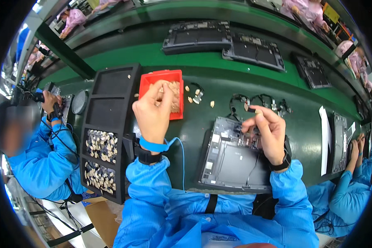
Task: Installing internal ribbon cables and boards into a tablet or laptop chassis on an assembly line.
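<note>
To my far left a co-worker in a blue sleeve (41, 157) is busy at their own station, and between us stands the black compartment tray (111, 103), its two lower pockets full of small pale parts. Just right of it sits the red bin (157, 78), and my left hand (153, 113) is raised over its front edge with the fingers pinched together on what looks like one of the small tan pieces (175, 97) heaped inside; the piece itself is too small to make out clearly between my fingertips. A few loose pieces lie on the green belt (202, 64) just right of the bin. I judge this to be the picking step: taking one part from the bin to carry across to the open device chassis (231, 159) lying in front of me. My right hand (266, 132) hovers over the chassis's upper right corner, thumb and forefinger closed on a small light bit near the black cable harness (260, 101) that lies just beyond the chassis. The next move, as I see it, calls for a steady carry rightward and a careful seating near where my right hand waits. Further right lie a white paper strip (324, 136) and another person's hands.
</note>
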Demonstrator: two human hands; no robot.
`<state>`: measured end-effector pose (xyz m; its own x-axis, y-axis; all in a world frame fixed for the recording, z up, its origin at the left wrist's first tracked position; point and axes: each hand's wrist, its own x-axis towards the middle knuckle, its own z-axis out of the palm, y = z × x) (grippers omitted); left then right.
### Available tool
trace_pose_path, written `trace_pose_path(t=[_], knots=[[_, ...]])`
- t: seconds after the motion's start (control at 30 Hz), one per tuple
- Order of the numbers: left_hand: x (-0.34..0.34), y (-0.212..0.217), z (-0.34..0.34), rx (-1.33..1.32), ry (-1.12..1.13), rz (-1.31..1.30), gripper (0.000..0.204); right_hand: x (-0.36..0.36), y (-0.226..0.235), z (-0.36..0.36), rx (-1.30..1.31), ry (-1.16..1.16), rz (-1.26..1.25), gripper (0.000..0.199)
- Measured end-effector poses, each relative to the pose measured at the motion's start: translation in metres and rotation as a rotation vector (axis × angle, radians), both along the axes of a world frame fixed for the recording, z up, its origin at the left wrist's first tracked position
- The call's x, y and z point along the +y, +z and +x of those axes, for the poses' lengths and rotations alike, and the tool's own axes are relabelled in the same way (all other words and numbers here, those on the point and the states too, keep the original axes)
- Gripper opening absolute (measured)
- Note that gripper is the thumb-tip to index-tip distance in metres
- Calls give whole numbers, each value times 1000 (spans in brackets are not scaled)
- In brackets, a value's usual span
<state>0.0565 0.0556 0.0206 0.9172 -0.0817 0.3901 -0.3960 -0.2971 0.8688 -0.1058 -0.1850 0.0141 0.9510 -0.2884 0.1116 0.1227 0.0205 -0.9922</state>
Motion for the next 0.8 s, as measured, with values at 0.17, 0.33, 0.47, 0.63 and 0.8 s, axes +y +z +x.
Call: trace_pose_path(t=[0.17, 0.33, 0.47, 0.63, 0.8], knots=[[5, -6, 9, -29, 44, 68, 22, -2, -8, 3, -16, 19, 20, 29], [-4, -8, 9, -137, 112, 90, 21, -2, -6, -1, -24, 71, 25, 28], [-11, -2, -1, -557, -115, 195, 25, 2, 1, -2, 69, 48, -22, 26], [-30, -8, -31, -411, -640, 41, 26, 11, 2, 1, -35, 176, -210, 27], [-42, -17, -40, -378, -695, -93, 22, 7, -5, -3, -126, 156, -389, 29]])
